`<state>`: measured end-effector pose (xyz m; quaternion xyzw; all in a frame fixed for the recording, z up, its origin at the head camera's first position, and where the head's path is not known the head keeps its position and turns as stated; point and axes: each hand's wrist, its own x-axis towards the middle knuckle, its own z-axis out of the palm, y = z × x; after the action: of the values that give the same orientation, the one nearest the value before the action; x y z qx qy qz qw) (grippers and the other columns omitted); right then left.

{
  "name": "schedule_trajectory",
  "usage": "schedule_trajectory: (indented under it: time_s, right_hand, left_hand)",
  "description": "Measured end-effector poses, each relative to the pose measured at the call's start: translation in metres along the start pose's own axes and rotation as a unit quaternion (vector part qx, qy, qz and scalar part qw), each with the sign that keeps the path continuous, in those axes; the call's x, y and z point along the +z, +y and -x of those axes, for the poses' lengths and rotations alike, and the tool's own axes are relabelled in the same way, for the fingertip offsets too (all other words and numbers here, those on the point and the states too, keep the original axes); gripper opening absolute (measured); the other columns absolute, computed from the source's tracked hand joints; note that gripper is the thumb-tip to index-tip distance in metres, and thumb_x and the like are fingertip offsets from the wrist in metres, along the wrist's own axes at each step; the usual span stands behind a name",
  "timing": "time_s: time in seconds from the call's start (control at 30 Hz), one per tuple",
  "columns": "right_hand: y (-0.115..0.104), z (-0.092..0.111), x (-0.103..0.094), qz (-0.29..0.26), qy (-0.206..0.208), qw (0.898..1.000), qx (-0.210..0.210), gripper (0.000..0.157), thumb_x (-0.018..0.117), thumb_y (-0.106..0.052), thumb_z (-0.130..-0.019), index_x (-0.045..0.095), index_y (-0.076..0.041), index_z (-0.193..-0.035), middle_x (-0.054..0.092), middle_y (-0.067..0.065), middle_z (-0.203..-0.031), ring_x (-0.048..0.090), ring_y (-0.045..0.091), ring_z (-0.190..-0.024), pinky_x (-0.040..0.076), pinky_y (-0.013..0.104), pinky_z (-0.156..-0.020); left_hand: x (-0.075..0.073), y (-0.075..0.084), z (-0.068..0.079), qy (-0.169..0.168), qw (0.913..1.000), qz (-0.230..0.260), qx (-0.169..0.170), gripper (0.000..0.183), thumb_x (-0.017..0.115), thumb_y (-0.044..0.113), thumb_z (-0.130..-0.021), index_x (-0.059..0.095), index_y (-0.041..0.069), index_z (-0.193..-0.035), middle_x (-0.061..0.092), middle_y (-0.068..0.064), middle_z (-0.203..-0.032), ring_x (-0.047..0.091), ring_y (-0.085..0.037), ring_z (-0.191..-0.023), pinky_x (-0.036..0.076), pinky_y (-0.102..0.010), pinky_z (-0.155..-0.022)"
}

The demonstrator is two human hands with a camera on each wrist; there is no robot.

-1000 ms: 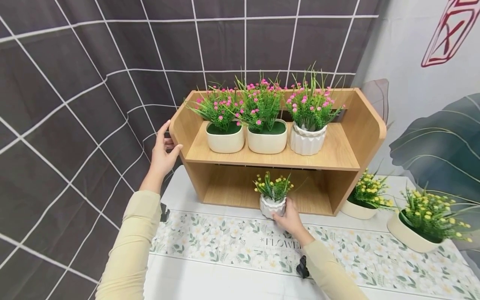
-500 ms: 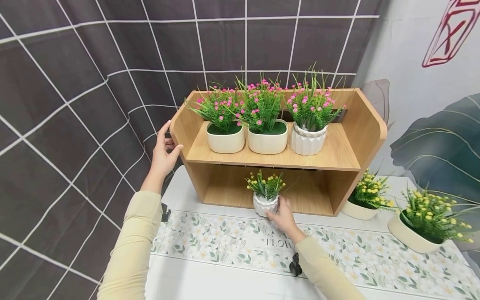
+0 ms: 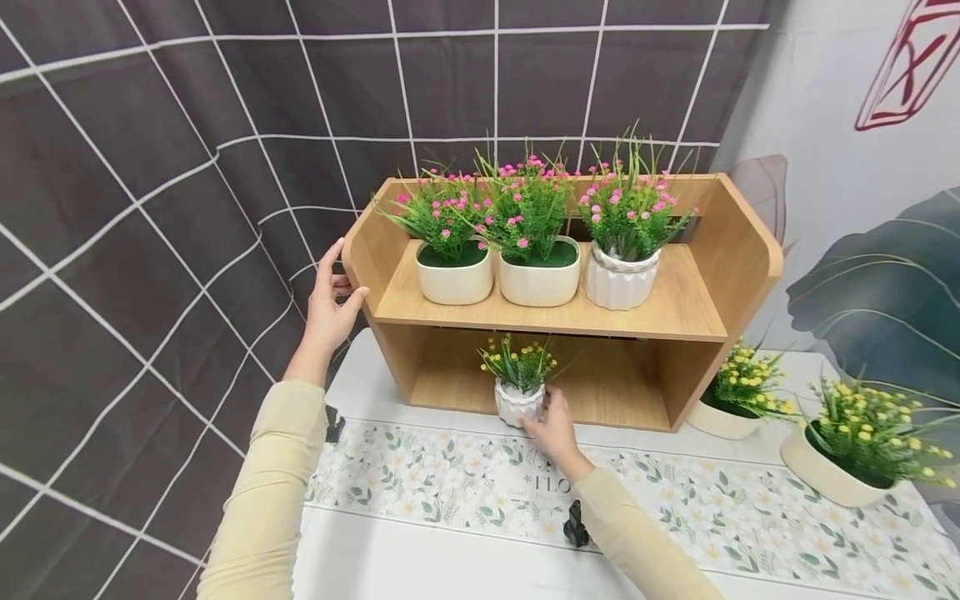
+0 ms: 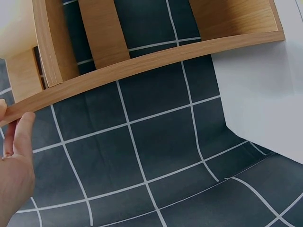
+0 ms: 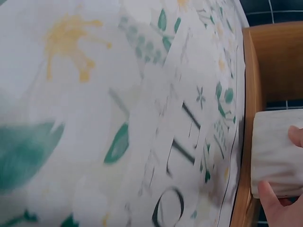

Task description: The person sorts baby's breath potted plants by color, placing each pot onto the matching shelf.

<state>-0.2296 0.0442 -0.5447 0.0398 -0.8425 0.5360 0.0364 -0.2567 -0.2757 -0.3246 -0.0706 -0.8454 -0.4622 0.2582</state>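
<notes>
Yellow-flower pot pinched by right-hand fingers on wooden shelf, left hand gripping its side

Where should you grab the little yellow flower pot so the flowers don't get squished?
Probably best to hold the little yellow flower pot by its ribbed white sides, low down, coming from the front. The wooden shelf sits close above the floppy stems, so a grab from the top would crush them. The right hand already holds its side that way.

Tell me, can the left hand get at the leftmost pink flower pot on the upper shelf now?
Probably yes. The left hand grips the shelf's side panel, and the leftmost pink flower pot stands just past it, its front unobstructed.
</notes>
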Motion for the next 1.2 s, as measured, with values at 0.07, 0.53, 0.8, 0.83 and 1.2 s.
schedule_trajectory:
  time_s: [0.07, 0.53, 0.8, 0.83, 1.2]
  right_hand:
    - [-0.001, 0.000, 0.004, -0.014, -0.001, 1.000, 0.000, 0.070, 0.072, -0.003, -0.077, 0.033, 0.015, -0.132, 0.043, 0.035, -0.126, 0.051, 0.046, -0.114, 0.048, 0.046, -0.095]
    - [-0.005, -0.005, 0.015, -0.044, 0.008, 0.999, -0.002, 0.059, 0.067, -0.006, -0.084, 0.038, 0.015, -0.131, 0.044, 0.033, -0.123, 0.051, 0.044, -0.111, 0.049, 0.046, -0.094]
    - [-0.007, -0.013, 0.029, -0.009, 0.025, 0.998, -0.054, 0.054, 0.068, -0.008, -0.084, 0.045, 0.017, -0.126, 0.051, 0.029, -0.108, 0.054, 0.041, -0.103, 0.046, 0.050, -0.094]
    - [-0.008, -0.013, 0.031, -0.009, 0.025, 0.998, -0.054, 0.054, 0.068, -0.008, -0.084, 0.045, 0.017, -0.126, 0.051, 0.029, -0.107, 0.054, 0.041, -0.102, 0.045, 0.050, -0.094]
    - [-0.017, -0.021, 0.039, -0.057, 0.020, 0.998, -0.019, 0.054, 0.068, -0.005, -0.083, 0.046, 0.018, -0.126, 0.054, 0.030, -0.109, 0.055, 0.042, -0.102, 0.046, 0.049, -0.093]
  left_hand:
    - [0.000, 0.000, 0.000, -0.001, 1.0000, 0.000, 0.001, 0.071, 0.057, -0.007, -0.088, 0.026, 0.015, -0.148, 0.054, -0.033, -0.109, 0.056, -0.044, -0.104, 0.044, -0.052, -0.094]
    - [0.002, 0.000, -0.001, -0.007, 0.9999, 0.014, 0.004, 0.072, 0.056, -0.008, -0.088, 0.025, 0.016, -0.149, 0.052, -0.031, -0.111, 0.055, -0.043, -0.105, 0.045, -0.052, -0.093]
    - [-0.002, -0.001, 0.000, -0.004, 0.9999, 0.010, -0.004, 0.073, 0.057, -0.007, -0.088, 0.025, 0.018, -0.149, 0.053, -0.031, -0.108, 0.056, -0.042, -0.105, 0.044, -0.051, -0.094]
    - [-0.003, 0.000, 0.000, -0.003, 0.9999, 0.010, -0.004, 0.073, 0.057, -0.007, -0.088, 0.026, 0.018, -0.149, 0.054, -0.031, -0.108, 0.056, -0.042, -0.105, 0.044, -0.051, -0.094]
    - [-0.001, 0.000, 0.000, -0.009, 0.9998, 0.008, -0.018, 0.073, 0.056, -0.006, -0.089, 0.024, 0.020, -0.149, 0.053, -0.030, -0.110, 0.056, -0.042, -0.107, 0.046, -0.052, -0.092]
